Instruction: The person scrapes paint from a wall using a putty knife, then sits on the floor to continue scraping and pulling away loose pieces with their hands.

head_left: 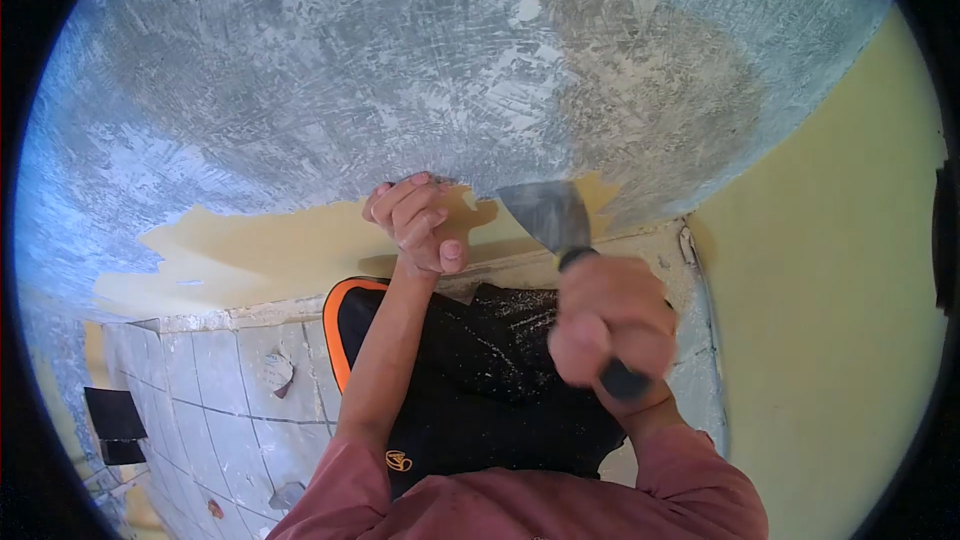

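Note:
My right hand is wrapped round the black handle of a putty knife, somewhat blurred. The knife's wide grey blade points up and left, its edge at the border between scraped grey wall and a strip of yellow paint. Close by on the left, my left hand is raised against the wall, palm towards me. Its fingers are loosely curled and apart, with fingertips at the ragged paint edge. No object shows in it.
Pale tiles with dark joints cover the floor on the left, with paint flakes on them. A yellow wall stands on the right. My dusty black trousers are below. A dark flat piece lies at far left.

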